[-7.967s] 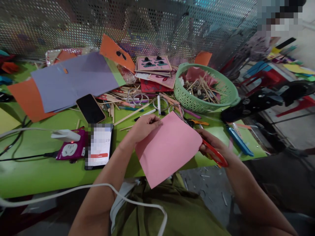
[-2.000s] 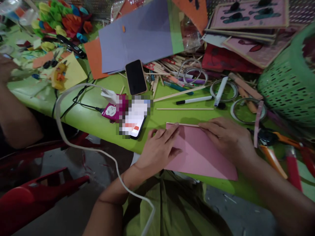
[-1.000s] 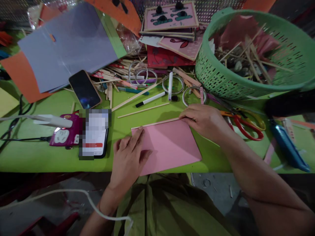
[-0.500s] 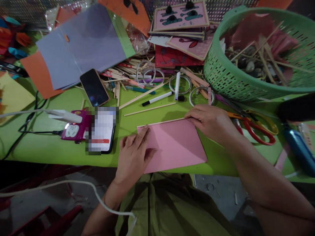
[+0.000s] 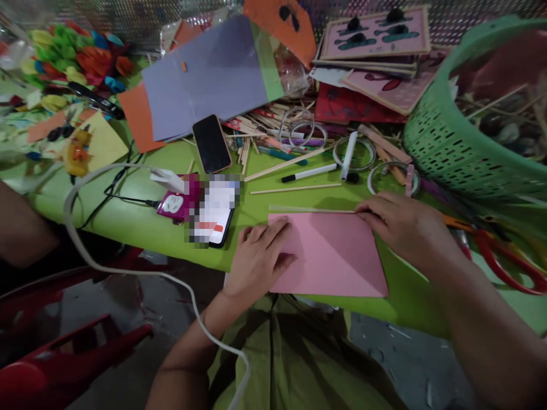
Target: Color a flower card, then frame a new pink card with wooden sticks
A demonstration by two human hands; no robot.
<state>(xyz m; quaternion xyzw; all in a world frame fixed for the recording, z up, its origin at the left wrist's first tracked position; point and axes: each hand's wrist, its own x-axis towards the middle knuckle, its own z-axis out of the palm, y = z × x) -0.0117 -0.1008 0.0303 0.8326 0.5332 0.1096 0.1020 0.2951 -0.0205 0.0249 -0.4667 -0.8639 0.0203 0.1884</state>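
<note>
A sheet of pink paper (image 5: 337,256) lies on the green table near its front edge. My left hand (image 5: 258,256) rests on the sheet's left side, fingers stretched out over it. My right hand (image 5: 401,222) is at the sheet's top right corner, thumb and fingers pinching the right end of a thin wooden stick (image 5: 314,210). That stick runs along the sheet's top edge; its left end is blurred and sits a little beyond the paper, apart from my left fingers.
Beyond the sheet are a loose stick (image 5: 294,189), markers (image 5: 310,172) and tape rolls (image 5: 354,154). Two phones (image 5: 211,144) and a cable lie left. Red-handled scissors (image 5: 504,267) and a green basket (image 5: 470,136) stand right. Decorated pink cards (image 5: 376,37) are stacked behind. A bare limb shows far left.
The view has swung left, so things appear farther right. The stick's left end has come away from the paper's top edge and my left fingertips; my right hand keeps its pinch.
</note>
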